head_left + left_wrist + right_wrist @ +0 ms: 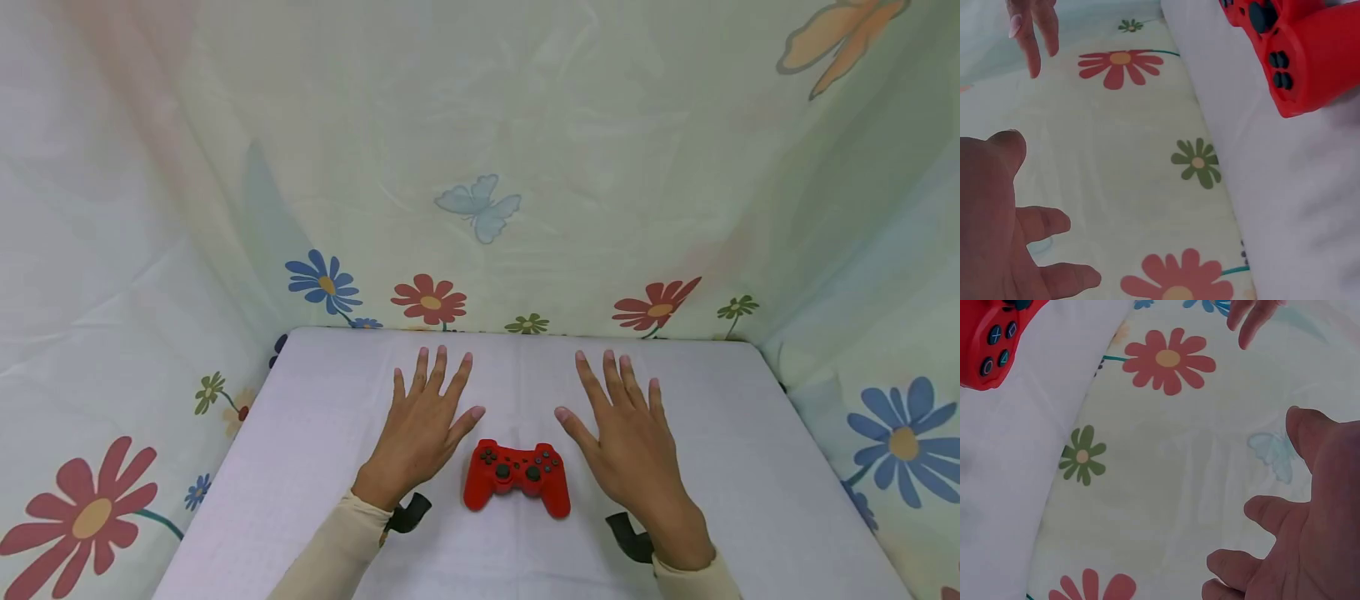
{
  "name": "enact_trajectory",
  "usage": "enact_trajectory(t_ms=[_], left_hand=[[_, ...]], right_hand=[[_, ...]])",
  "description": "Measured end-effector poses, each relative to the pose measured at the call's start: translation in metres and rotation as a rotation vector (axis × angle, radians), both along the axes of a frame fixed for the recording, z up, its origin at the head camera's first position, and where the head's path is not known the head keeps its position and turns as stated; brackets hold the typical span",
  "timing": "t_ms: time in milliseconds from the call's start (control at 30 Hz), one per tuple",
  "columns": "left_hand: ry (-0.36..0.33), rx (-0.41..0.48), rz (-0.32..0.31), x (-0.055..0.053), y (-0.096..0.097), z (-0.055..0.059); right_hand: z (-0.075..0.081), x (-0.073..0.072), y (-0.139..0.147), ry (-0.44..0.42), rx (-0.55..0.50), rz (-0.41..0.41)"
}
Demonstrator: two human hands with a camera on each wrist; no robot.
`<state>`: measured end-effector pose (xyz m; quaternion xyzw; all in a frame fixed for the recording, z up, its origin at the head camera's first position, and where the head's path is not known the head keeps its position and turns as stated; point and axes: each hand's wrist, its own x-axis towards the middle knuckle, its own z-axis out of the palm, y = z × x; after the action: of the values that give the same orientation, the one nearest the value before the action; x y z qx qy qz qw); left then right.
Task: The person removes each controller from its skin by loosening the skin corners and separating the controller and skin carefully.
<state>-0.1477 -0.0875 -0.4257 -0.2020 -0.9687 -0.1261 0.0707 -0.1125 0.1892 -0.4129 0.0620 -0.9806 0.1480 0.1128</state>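
Note:
A red game controller (517, 473) with black sticks and buttons lies on the white table, its two grips toward the person. To its left is my left hand (422, 433), fingers spread and straight, palm down, holding nothing. My right hand (628, 446) mirrors it on the other side, fingers likewise spread and nothing in them. Both hands are apart from the controller. Part of the controller (1319, 59) shows at the upper right of the left wrist view, and its button end (994, 344) at the upper left of the right wrist view.
The white table (300, 492) reaches back to a hanging cloth (645, 183) printed with flowers and butterflies, which also runs along both sides. A black strap piece (409, 512) sits at the left wrist and another black piece (628, 538) at the right.

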Motion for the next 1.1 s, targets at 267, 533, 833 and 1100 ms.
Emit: enact_trajectory(t_ms=[267, 533, 833, 1100], left_hand=[[-0.006, 0.012, -0.001, -0.001, -0.001, -0.013], [-0.010, 0.038, 0.009, 0.000, -0.003, -0.031], [-0.007, 0.054, 0.019, 0.001, -0.006, -0.048], [-0.009, 0.074, 0.004, 0.001, -0.008, -0.064]], right_hand=[[-0.009, 0.000, 0.000, -0.038, -0.013, 0.005], [-0.020, 0.001, -0.003, -0.078, -0.059, 0.011], [-0.036, 0.001, -0.002, -0.093, -0.088, 0.005], [-0.051, 0.001, -0.003, -0.090, -0.103, 0.015]])
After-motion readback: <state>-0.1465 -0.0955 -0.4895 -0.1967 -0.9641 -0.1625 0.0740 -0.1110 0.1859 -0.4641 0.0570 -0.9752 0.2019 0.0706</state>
